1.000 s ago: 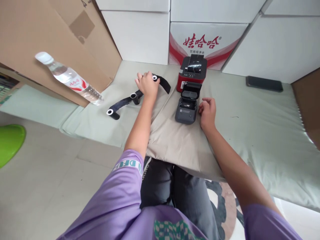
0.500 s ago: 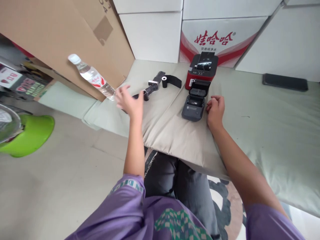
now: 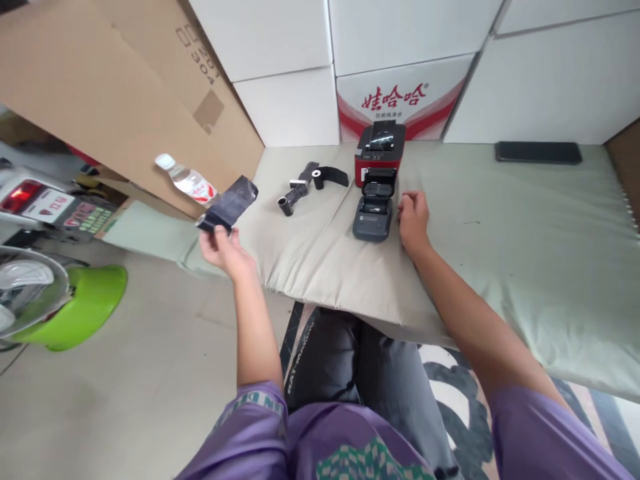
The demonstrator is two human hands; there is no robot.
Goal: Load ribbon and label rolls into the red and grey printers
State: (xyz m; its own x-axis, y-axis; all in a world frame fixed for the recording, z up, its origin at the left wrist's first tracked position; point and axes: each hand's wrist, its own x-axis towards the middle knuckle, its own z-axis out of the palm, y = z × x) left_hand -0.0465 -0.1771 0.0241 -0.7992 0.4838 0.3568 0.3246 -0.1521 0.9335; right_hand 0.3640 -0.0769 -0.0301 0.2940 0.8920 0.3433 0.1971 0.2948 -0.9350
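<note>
My left hand (image 3: 224, 245) is raised off the left edge of the pale cushion (image 3: 500, 220) and pinches a loose strip of black ribbon film (image 3: 228, 203). My right hand (image 3: 413, 219) rests with curled fingers on the cushion, touching the right side of a small grey label printer (image 3: 373, 212) whose lid stands open. Behind it sits a red and black printer (image 3: 379, 151). Two black ribbon rolls with trailing film (image 3: 306, 185) lie on the cushion left of the printers.
A plastic water bottle (image 3: 186, 181) lies against a large cardboard sheet (image 3: 100, 100) at the left. White boxes (image 3: 400, 40) line the back. A black phone (image 3: 538, 153) lies far right. A green basin (image 3: 75, 307) and a fan sit on the floor at left.
My left hand left the ribbon rolls, swung left and back toward me, and now holds a strip of black film. My right hand stayed by the grey printer. The view shifted left.
</note>
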